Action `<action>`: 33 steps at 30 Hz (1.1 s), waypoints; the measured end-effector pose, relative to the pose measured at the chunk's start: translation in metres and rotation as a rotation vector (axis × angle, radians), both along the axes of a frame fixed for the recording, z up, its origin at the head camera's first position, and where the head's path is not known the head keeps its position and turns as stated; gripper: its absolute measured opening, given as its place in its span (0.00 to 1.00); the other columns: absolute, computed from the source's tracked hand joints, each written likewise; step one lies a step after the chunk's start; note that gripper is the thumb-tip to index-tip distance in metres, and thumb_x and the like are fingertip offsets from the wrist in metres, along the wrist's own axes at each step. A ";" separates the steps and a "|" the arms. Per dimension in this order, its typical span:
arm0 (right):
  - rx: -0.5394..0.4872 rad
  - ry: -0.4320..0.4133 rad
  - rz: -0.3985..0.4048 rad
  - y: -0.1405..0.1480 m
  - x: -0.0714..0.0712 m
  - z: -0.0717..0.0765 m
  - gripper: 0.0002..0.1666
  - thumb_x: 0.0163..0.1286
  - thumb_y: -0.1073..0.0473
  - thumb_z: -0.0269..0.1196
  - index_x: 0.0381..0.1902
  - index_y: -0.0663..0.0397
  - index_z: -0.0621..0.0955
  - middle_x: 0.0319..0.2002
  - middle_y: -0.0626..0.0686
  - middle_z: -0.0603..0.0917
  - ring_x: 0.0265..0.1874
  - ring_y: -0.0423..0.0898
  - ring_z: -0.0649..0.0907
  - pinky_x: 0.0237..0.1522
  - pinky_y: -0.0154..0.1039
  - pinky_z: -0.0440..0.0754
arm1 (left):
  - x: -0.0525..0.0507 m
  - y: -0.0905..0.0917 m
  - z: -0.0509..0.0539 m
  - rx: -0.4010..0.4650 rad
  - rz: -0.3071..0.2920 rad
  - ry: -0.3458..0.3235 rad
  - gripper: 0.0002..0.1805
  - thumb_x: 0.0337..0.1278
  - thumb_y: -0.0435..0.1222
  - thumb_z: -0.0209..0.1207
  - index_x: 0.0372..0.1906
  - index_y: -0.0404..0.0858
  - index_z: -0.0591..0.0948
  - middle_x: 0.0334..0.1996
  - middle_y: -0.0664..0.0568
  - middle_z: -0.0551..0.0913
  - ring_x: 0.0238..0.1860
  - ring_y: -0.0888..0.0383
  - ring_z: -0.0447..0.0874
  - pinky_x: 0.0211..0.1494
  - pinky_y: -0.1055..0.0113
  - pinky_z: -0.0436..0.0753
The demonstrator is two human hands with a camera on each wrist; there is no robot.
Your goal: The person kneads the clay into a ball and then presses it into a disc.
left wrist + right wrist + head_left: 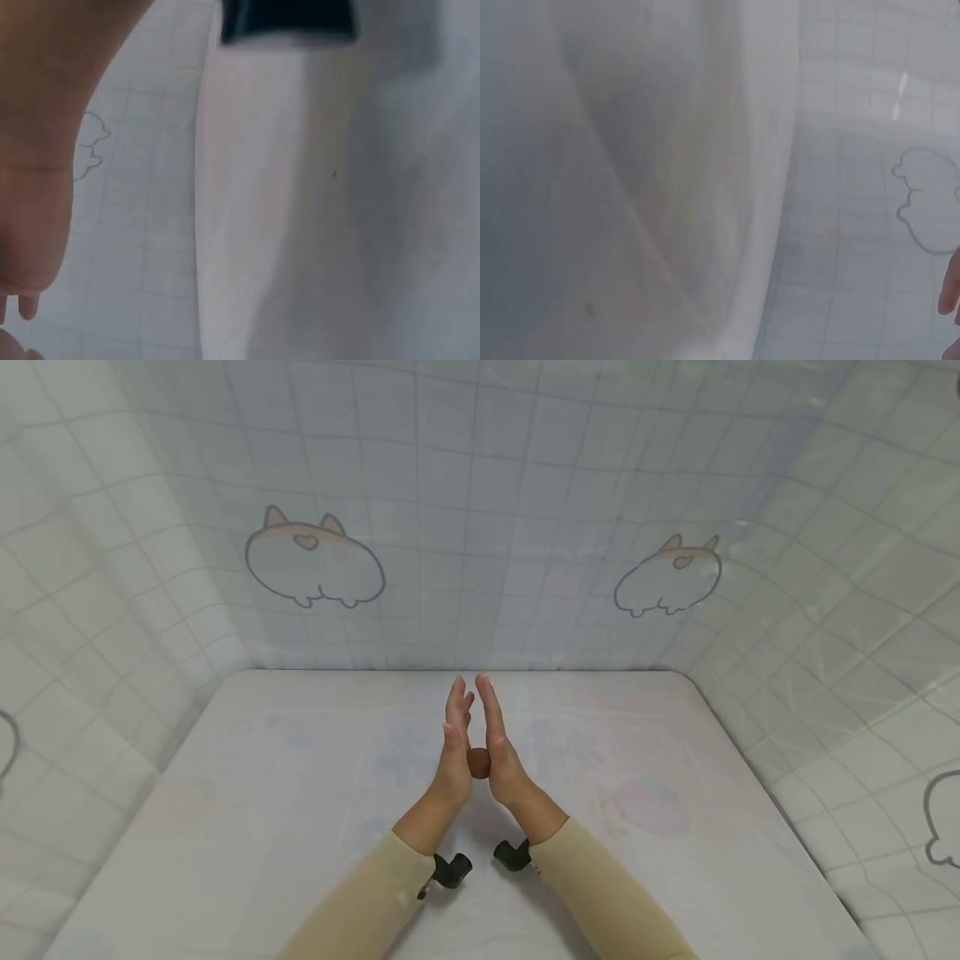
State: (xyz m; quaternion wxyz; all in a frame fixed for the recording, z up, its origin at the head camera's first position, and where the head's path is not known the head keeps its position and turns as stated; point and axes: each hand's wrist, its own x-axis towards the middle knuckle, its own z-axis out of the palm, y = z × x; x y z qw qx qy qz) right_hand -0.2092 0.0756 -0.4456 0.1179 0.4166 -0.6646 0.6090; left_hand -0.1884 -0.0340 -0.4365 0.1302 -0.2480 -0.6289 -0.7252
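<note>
Holds a brown ball (478, 763) between the palms of the left hand (452, 762) and the right hand (502, 762), facing each other near the middle of the white table (285, 793). Touches the ball from both sides, toward the heels of the palms rather than the fingers. Extends the fingers of both hands, nearly straight and uncurled, toward the far edge of the table, with a narrow gap between left and right fingertips. Cannot tell the ball's exact height above the table. Wears cream sleeves (360, 897) on both forearms, with one dark mount (452, 871) by the left wrist and a second mount (512, 856) by the right. Works before a pale grid sheet (480, 452), behind the table and along both its sides, printed with animal outlines (315, 564). Shows, in the left wrist view, the heel of the hand at the left edge and a blurred dark shape (289, 21) at the top; in the right wrist view, just some fingers at the right edge.
</note>
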 end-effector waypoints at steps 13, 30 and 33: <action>-0.079 0.074 0.007 -0.005 0.014 0.007 0.54 0.75 0.25 0.22 0.79 0.60 0.31 0.79 0.65 0.40 0.78 0.59 0.42 0.74 0.61 0.39 | -0.003 -0.009 -0.009 -0.194 0.068 -0.091 0.50 0.61 0.75 0.21 0.81 0.52 0.39 0.81 0.55 0.38 0.80 0.50 0.39 0.70 0.29 0.43; -0.017 -0.144 -0.003 0.001 0.005 -0.011 0.52 0.72 0.21 0.22 0.81 0.45 0.34 0.81 0.50 0.36 0.79 0.52 0.39 0.73 0.64 0.37 | 0.009 0.001 -0.004 -0.228 0.084 0.044 0.52 0.61 0.75 0.19 0.81 0.47 0.36 0.81 0.54 0.37 0.79 0.52 0.39 0.71 0.31 0.47; -0.060 -0.121 0.019 -0.003 0.010 -0.011 0.51 0.73 0.23 0.22 0.80 0.46 0.32 0.81 0.52 0.38 0.79 0.53 0.40 0.74 0.62 0.37 | 0.004 -0.002 0.001 -0.218 0.098 0.048 0.53 0.59 0.77 0.21 0.81 0.50 0.37 0.81 0.56 0.34 0.79 0.55 0.38 0.71 0.30 0.47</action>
